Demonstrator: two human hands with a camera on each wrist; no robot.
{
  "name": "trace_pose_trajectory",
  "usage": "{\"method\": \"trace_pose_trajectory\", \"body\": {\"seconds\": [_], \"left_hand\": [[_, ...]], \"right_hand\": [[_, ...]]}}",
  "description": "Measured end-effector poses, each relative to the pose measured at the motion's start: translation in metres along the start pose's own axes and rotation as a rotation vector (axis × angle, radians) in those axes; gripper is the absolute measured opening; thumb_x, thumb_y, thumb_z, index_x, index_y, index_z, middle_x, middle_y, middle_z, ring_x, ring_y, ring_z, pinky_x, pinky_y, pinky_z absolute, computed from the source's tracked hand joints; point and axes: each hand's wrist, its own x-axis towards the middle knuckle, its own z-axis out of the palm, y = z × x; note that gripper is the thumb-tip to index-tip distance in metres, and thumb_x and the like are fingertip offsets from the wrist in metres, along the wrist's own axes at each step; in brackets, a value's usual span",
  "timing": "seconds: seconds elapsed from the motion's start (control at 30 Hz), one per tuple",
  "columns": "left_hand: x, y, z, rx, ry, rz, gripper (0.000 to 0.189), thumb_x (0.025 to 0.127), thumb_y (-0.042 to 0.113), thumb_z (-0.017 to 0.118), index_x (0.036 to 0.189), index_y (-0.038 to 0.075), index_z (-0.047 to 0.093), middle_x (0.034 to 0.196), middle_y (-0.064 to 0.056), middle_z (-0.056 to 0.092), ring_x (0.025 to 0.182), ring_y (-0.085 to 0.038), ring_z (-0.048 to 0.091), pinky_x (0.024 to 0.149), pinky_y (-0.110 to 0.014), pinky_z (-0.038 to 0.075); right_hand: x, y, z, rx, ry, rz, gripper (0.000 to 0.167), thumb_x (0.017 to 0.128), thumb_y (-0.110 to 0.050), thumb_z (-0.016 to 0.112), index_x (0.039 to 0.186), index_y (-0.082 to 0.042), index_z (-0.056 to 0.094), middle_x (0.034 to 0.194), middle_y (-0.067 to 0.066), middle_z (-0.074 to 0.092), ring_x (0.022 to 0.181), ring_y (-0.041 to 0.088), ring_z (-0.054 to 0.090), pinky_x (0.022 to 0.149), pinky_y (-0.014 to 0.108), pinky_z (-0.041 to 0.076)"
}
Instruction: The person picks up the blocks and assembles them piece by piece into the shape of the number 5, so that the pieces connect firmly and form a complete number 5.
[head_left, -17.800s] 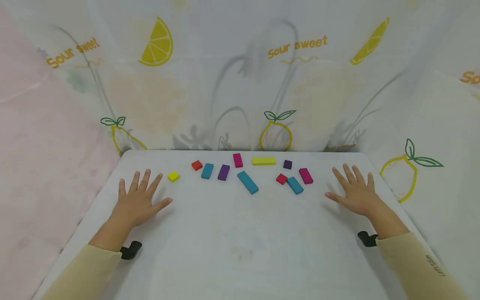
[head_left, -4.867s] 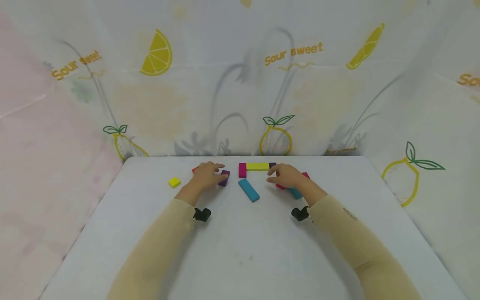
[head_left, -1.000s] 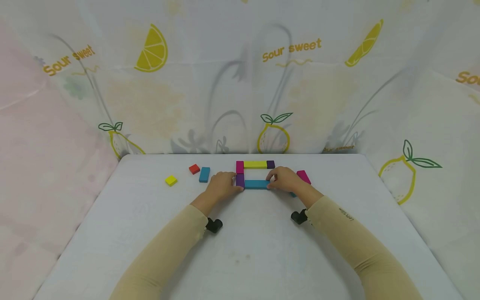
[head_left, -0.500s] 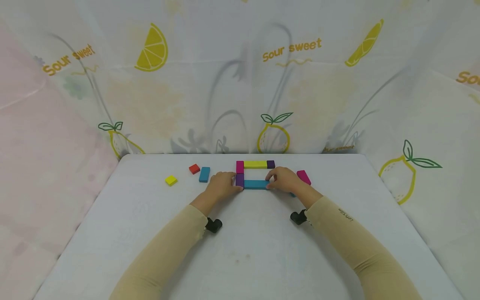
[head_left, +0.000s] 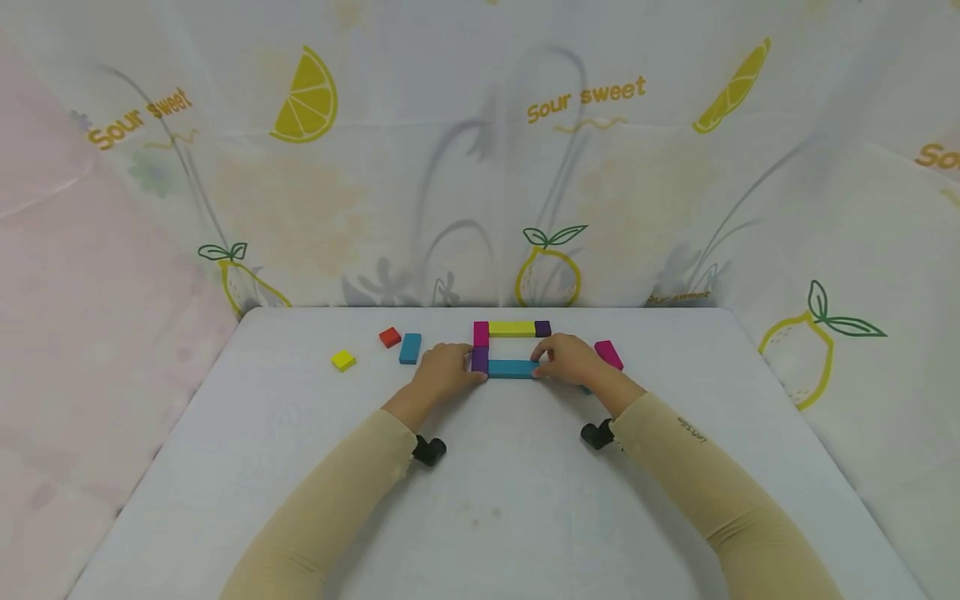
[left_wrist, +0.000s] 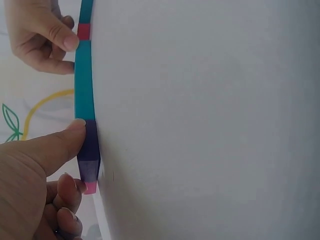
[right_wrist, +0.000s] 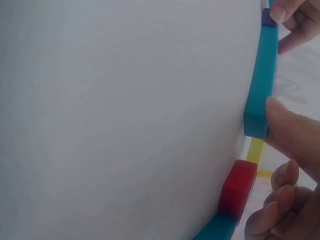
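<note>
My left hand (head_left: 441, 371) pinches a purple wooden block (head_left: 480, 361) between thumb and fingers at its two ends. Against its right side lies the left end of a long blue block (head_left: 512, 369). The right hand (head_left: 572, 358) grips that blue block's right end, its thumb (right_wrist: 277, 117) on the near face in the right wrist view. Behind the purple block, end to end, sits a pink block (head_left: 481, 333). From there a long yellow block (head_left: 512, 329) runs right to a small dark purple block (head_left: 542, 329). Together they form a three-sided outline.
Left lie a blue block (head_left: 410, 348), a red-orange block (head_left: 389, 337) and a small yellow block (head_left: 343, 360). Right lies another pink block (head_left: 609, 354). A red block (right_wrist: 237, 187) and a shorter blue block (right_wrist: 217, 229) are mostly hidden by the right hand in the head view.
From flat and apart, the hands came to the middle. Pink, yellow and dark purple blocks were joined, then the purple and long blue blocks were straightened against them. Over the last second, hardly anything moved.
</note>
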Motion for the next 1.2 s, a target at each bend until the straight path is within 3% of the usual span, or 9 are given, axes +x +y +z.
{"method": "trace_pose_trajectory", "body": {"seconds": [0.37,0.87,1.2], "left_hand": [[-0.0015,0.0054,0.0015,0.042,0.019,-0.018,0.064,0.088,0.042,0.076,0.138,0.007,0.058,0.098,-0.007,0.066,0.102,-0.026,0.057,0.096,-0.044,0.046],[-0.0049,0.0084,0.0000,0.072,0.025,-0.010,0.062,0.089,0.043,0.075,0.136,0.005,0.060,0.101,-0.009,0.067,0.102,-0.027,0.058,0.096,-0.045,0.046],[-0.0029,0.0075,0.0008,0.090,0.042,0.011,0.060,0.089,0.042,0.075,0.133,0.004,0.062,0.092,-0.007,0.066,0.094,-0.026,0.058,0.092,-0.044,0.047]], "right_hand": [[-0.0001,-0.0006,-0.0015,-0.008,-0.016,0.010,0.029,0.089,-0.025,0.077,0.115,-0.013,0.074,0.089,0.006,0.059,0.085,0.022,0.054,0.073,0.033,0.045],[0.0006,0.0029,-0.0003,0.004,-0.031,0.012,0.030,0.088,-0.026,0.079,0.114,-0.012,0.074,0.086,0.005,0.059,0.082,0.021,0.054,0.073,0.033,0.045],[-0.0019,0.0031,0.0014,0.008,-0.029,0.017,0.029,0.087,-0.026,0.079,0.112,-0.012,0.074,0.087,0.005,0.060,0.084,0.021,0.054,0.075,0.034,0.046]]}}
